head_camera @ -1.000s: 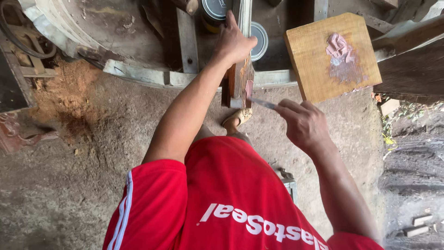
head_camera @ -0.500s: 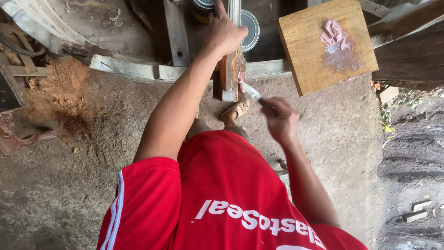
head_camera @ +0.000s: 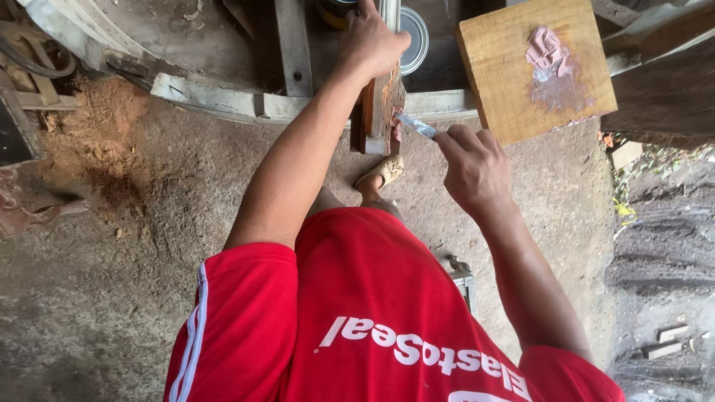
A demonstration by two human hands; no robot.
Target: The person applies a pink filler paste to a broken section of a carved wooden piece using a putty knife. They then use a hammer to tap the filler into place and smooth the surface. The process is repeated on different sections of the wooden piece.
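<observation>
Looking straight down from head height, the view takes in a person in a red shirt (head_camera: 372, 327) working over a dirt floor (head_camera: 112, 298). At about 12 o'clock the left hand (head_camera: 370, 43) wraps over the upper part of a dark, reddish wooden piece (head_camera: 378, 112) that stands upright, its fingers curled and pressed together around the wood while the thumb side faces the camera. The wooden piece runs down from that grip towards the centre of the view, ending just above a sandalled foot (head_camera: 381, 171).

At about 1 o'clock the right hand (head_camera: 471, 165) pinches the handle of a putty knife (head_camera: 415, 126) between thumb and bent fingers, the other fingers folded tight into the palm. The thin metal blade sticks out from the fingertips towards 10 o'clock, and its tip touches the right-hand edge of the wooden piece, where a small patch of pinkish filler (head_camera: 395, 119) shows. So the wood lies between the two hands: gripped at its top by the left, met at its side by the blade held in the right.

At 2 o'clock sits a square pale wooden board (head_camera: 506, 82) with a smear of pink and grey putty (head_camera: 550, 71) on it, near the right hand but not touching it. A round tin lid (head_camera: 414, 37) lies just right of the left hand. Orange sawdust (head_camera: 89, 134) spreads at 9 o'clock.
</observation>
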